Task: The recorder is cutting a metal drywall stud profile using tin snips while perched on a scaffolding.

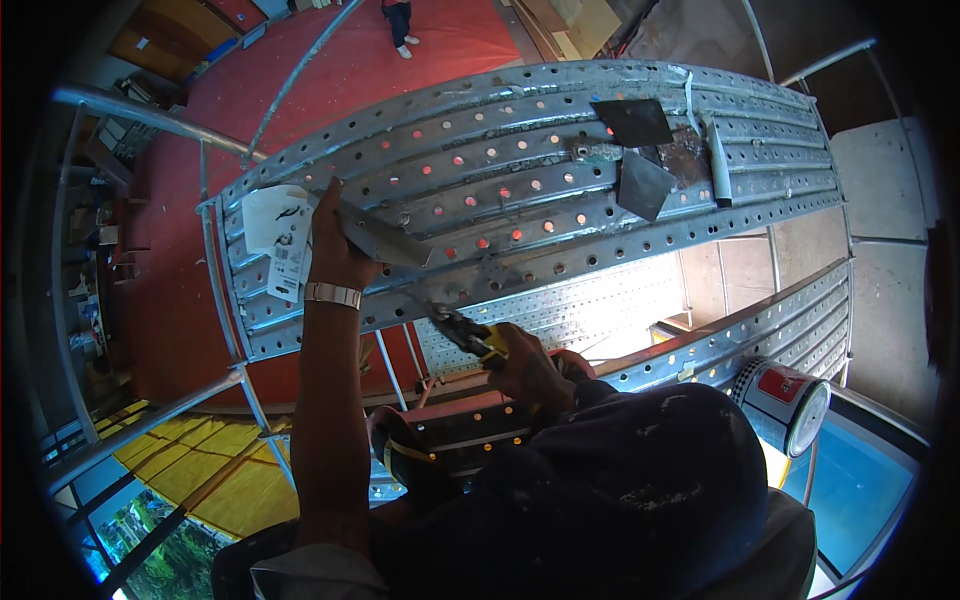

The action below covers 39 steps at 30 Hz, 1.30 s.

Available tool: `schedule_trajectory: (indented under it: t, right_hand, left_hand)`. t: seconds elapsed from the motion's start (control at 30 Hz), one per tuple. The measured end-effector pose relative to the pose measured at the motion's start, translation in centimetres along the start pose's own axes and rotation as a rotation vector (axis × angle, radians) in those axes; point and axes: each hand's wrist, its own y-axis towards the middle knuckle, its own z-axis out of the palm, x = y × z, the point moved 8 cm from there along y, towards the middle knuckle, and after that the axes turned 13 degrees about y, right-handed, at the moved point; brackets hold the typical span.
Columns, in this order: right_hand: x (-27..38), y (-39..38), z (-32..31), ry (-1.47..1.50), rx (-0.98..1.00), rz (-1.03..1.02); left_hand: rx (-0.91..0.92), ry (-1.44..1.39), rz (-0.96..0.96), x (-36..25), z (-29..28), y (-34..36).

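My left hand, a metal-banded watch on its wrist, is closed around a flat grey piece that looks like sheet metal and sticks out to the right. Beside that hand, a white printed card or package lies at the left end of the perforated metal scaffold platform. My right hand grips the yellow handle of a pair of snips. The dark jaws point up and left toward the grey piece, apart from it. Their exact opening is too blurred to tell.
Dark square sheets, a brown-stained plate and a pale tube lie on the platform's right part. A paint can sits at the lower right. Scaffold tubes frame the platform. Far below, a person stands on red flooring.
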Motion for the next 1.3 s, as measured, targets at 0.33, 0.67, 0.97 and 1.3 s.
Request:
schedule_trajectory:
  t: [0.33, 0.67, 0.97, 1.3]
  right_hand:
    - [1.4, 2.7, -1.5, 0.011, 0.082, 0.114]
    - [2.6, 4.0, -4.3, -0.34, -0.108, -0.128]
    - [2.3, 4.0, -5.8, -0.444, -0.21, -0.226]
    - [-5.8, 0.0, -1.1, 0.213, 0.055, 0.475]
  left_hand:
    - [0.08, 0.062, 0.081, -0.9, -0.5, 0.3]
    - [0.089, 0.146, 0.083, -0.5, 1.1, -0.6]
    - [0.181, 0.087, 0.052, 1.9, 1.5, 0.7]
    - [0.091, 0.264, 0.204, -2.1, -1.1, 0.5]
